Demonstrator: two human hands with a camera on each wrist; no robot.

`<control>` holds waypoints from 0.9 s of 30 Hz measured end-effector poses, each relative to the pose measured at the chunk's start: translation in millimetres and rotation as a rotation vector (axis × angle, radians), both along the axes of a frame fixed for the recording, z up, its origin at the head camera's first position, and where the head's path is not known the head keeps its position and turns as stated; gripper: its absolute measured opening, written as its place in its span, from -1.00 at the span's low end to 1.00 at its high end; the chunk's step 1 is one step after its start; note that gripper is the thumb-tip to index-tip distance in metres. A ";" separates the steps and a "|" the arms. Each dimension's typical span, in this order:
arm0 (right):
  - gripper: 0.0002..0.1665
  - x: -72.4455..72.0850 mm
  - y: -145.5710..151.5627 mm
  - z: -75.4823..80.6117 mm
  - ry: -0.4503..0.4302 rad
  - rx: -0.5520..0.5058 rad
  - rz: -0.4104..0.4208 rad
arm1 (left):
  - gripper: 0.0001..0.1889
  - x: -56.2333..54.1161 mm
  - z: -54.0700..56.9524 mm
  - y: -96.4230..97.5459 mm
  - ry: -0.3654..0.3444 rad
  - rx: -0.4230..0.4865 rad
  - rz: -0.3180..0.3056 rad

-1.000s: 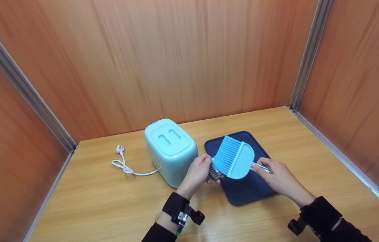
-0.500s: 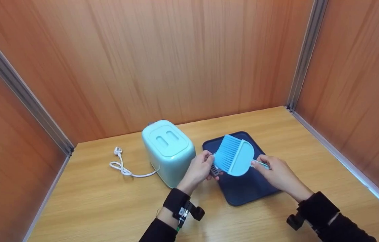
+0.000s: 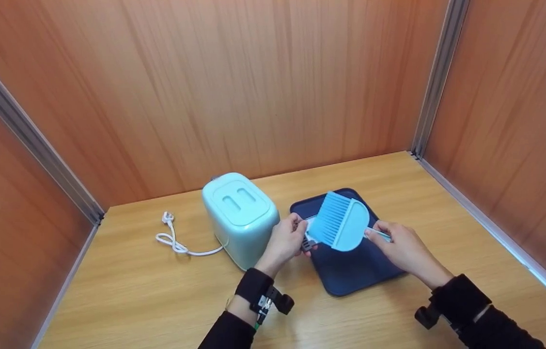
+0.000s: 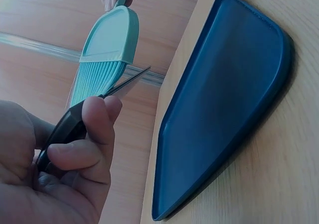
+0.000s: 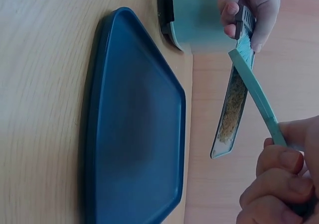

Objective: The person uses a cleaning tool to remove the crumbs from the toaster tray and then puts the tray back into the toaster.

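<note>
My left hand [image 3: 285, 240] grips the dark slotted end [image 5: 245, 21] of a narrow crumb tray, holding it above the navy tray [image 3: 350, 274]. Brown crumbs [image 5: 232, 107] lie along the crumb tray's pale floor [image 5: 220, 147] in the right wrist view. With fingers and thumb, my right hand [image 3: 401, 247] pinches the thin handle of a light-blue brush [image 3: 351, 225]. Its bristles [image 4: 97, 79] reach into the crumb tray near the left hand. From the head, the brush hides most of the crumb tray.
A mint-green toaster [image 3: 243, 228] with a closed top stands left of the navy tray. Its white cord [image 3: 200, 253] curls over the wooden table to a plug [image 3: 168, 218]. Wood panels [image 3: 263, 87] enclose the table at the back and sides.
The brush has shifted slightly to the right and up over the crumb tray, the right hand moving with it. Both hands keep their holds.
</note>
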State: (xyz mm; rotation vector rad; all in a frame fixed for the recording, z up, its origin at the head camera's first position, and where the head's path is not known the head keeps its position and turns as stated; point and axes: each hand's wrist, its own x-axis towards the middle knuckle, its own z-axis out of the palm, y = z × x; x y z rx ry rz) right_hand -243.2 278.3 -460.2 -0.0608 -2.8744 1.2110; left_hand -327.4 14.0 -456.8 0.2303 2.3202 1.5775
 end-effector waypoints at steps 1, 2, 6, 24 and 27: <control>-0.59 -0.2 1.0 -0.3 0.000 0.006 -0.004 | -0.80 -0.5 0.2 0.1 0.003 -0.011 -0.001; -0.59 -0.7 2.2 -0.7 0.002 0.013 -0.011 | -0.81 -0.9 0.4 0.1 0.008 -0.021 -0.003; -0.62 -2.4 6.9 -3.5 0.034 0.062 -0.026 | -0.82 -2.0 1.1 -0.8 0.030 -0.049 -0.013; -0.57 -8.5 15.9 -8.7 0.045 -0.053 -0.057 | -0.80 -10.5 -3.6 1.1 0.111 -0.179 -0.010; -0.59 -8.0 11.5 -10.6 0.043 -0.042 -0.037 | -0.80 -10.1 -2.0 2.1 0.117 -0.175 -0.019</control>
